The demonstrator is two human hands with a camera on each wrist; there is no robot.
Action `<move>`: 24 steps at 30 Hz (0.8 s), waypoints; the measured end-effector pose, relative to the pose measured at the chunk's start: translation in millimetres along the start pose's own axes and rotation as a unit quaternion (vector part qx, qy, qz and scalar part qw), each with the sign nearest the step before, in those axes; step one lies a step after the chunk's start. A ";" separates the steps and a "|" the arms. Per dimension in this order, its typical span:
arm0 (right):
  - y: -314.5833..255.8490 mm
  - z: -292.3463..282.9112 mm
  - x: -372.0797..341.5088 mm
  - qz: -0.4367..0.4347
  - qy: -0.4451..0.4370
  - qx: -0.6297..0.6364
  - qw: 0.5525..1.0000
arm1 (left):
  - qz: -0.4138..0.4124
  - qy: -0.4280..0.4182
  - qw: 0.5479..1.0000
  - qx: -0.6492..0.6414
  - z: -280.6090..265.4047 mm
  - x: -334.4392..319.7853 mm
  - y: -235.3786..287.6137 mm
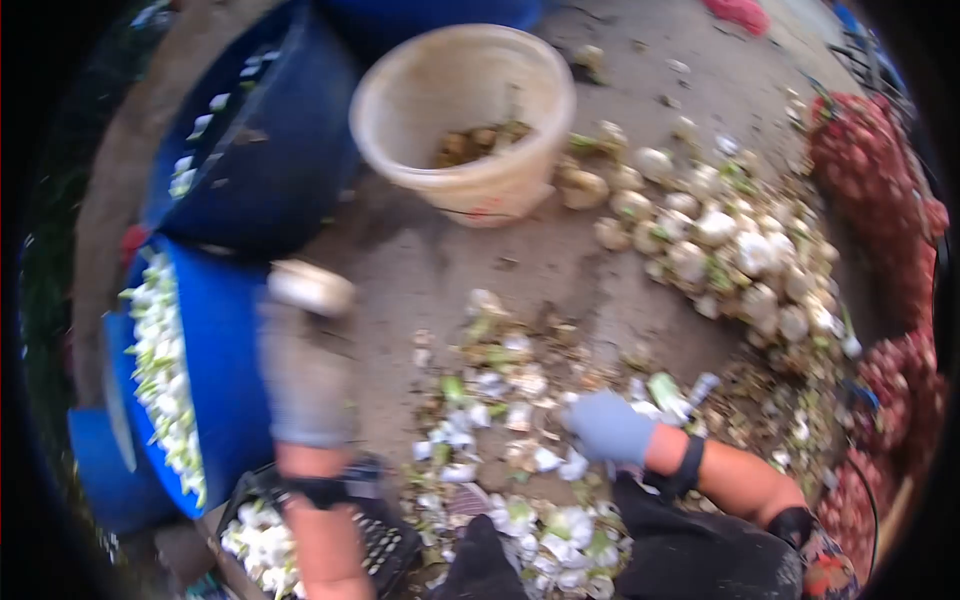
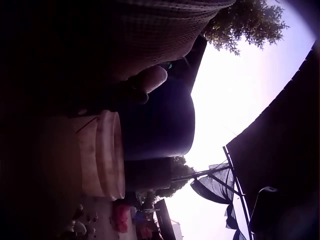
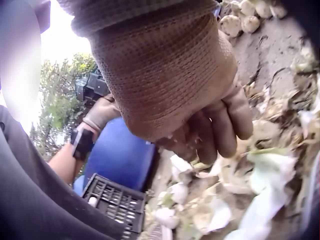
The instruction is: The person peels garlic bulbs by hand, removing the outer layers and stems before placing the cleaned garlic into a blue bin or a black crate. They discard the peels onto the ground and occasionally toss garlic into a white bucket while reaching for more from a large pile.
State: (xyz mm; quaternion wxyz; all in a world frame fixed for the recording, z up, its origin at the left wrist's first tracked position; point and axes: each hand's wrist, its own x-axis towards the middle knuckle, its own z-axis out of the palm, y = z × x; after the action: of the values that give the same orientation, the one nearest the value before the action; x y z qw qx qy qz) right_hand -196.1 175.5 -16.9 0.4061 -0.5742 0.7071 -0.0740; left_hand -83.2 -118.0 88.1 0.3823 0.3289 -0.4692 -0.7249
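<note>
My left hand (image 1: 308, 385), in a pale knit glove, is motion-blurred beside the blue barrel full of peeled white garlic (image 1: 165, 375). A whitish blurred shape (image 1: 312, 288) shows at its finger end; I cannot tell whether it is a garlic bulb or the fingers. The left wrist view is dark, with one lit rounded tip (image 2: 152, 79) below the glove. My right hand (image 1: 610, 428), also gloved, hangs low over garlic skins and cut stalks. Its fingers (image 3: 225, 127) bend loosely downward among the scraps (image 3: 270, 172), with nothing visible gripped.
A whitish bucket (image 1: 470, 185) with brown bits inside stands ahead. Whole garlic bulbs (image 1: 755, 255) lie heaped at the right, near red net sacks (image 1: 870, 170). Another blue barrel (image 1: 290, 140) stands at the far left. A black crate (image 1: 385, 535) with white garlic sits by my left forearm.
</note>
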 end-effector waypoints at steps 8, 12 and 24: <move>112.9 -113.7 43.5 0.136 0.551 -0.139 0.812 | 0.025 -0.246 0.960 0.131 55.3 16.5 37.8; 125.3 -130.9 78.7 0.205 0.314 -0.187 0.908 | -0.086 -0.297 0.873 0.378 34.8 -30.7 -84.1; 8.0 -36.1 31.0 0.014 0.109 0.696 0.710 | -0.070 -0.370 0.862 0.341 21.5 -94.3 -122.9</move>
State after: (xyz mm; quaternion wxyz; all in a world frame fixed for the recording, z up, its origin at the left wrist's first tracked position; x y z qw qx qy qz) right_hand -226.3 138.1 -12.8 0.6115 -0.1073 0.5029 -0.6014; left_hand -85.0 5.4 -7.9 -0.0069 0.1782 -0.7697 -0.6130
